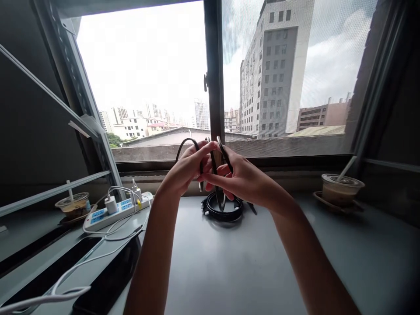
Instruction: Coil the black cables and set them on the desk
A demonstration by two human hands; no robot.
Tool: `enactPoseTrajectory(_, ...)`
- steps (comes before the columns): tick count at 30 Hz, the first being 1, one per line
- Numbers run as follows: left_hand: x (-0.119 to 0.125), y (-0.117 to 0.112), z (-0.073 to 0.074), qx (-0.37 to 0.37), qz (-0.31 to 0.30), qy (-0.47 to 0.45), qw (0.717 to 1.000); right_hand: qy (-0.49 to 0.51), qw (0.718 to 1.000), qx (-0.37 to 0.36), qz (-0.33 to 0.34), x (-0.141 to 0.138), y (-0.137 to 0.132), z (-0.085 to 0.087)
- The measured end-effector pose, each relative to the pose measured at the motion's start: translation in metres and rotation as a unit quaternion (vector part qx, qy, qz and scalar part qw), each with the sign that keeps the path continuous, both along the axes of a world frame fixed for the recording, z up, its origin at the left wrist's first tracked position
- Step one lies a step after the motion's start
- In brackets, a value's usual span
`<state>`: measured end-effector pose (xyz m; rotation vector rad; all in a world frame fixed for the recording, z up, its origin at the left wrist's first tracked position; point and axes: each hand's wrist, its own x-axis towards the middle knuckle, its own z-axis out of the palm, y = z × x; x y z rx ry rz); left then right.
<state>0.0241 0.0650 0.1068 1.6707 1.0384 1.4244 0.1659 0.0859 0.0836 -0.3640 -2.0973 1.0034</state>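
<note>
Both hands are raised in front of the window, close together, with a black cable [214, 164] looped between them. My left hand [192, 165] is closed on the cable, and one loop arches up over its far side. My right hand [238, 173] grips another stretch, its thumb reaching across toward the left fingers. Part of the cable hangs below the hands. Behind and beneath them a coiled black cable [226, 217] lies on the grey table [223, 267]. Whether the hanging part joins that coil I cannot tell.
On the left stand a white power strip [123, 211] with chargers, tangled white cables [108, 238], dark phone-like slabs [110, 275] and a lidded drink cup [74, 205]. Another drink cup [341, 190] with a straw sits at the right. A metal shelf frame [92, 92] rises at the left.
</note>
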Motion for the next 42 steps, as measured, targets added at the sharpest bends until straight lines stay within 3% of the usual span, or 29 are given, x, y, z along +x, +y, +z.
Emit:
enactPoseTrajectory(9, -0.001, 0.004, -0.001, -0.001, 0.034, 0.017, 0.999, -0.013, 0.997, 0.055, -0.05, 0.02, 0.004, 0.01)
enactPoseTrajectory(14, -0.007, 0.005, 0.003, 0.028, 0.124, -0.041, 0.991, 0.083, 0.982, -0.011, -0.169, 0.032, 0.016, 0.015)
enactPoseTrajectory(16, -0.004, 0.002, 0.004, 0.037, 0.131, -0.029, 0.99, 0.111, 0.976, -0.044, -0.184, 0.033, 0.019, 0.016)
enactPoseTrajectory(19, 0.005, -0.003, 0.002, 0.01, 0.069, 0.047, 0.996, 0.107, 0.985, -0.061, -0.124, 0.03, 0.015, 0.015)
enactPoseTrajectory(22, 0.015, -0.007, -0.002, -0.014, 0.002, 0.079, 0.997, 0.042, 0.998, -0.007, -0.056, 0.024, 0.006, 0.012)
enactPoseTrajectory(27, 0.017, -0.006, -0.004, -0.036, -0.02, 0.095, 0.995, -0.033, 0.996, 0.083, -0.001, 0.024, 0.0, 0.009)
enactPoseTrajectory(32, 0.013, -0.009, 0.0, 0.043, 0.003, 0.126, 0.991, -0.042, 0.98, 0.123, -0.148, 0.034, 0.013, 0.01)
enactPoseTrajectory(37, 0.014, -0.019, 0.001, 0.182, 0.111, 0.117, 0.97, 0.003, 0.952, 0.122, -0.282, 0.038, 0.022, 0.006)
enactPoseTrajectory(42, 0.007, -0.005, -0.006, 0.267, 0.156, 0.183, 0.933, 0.053, 0.94, 0.156, -0.298, 0.036, 0.02, 0.009)
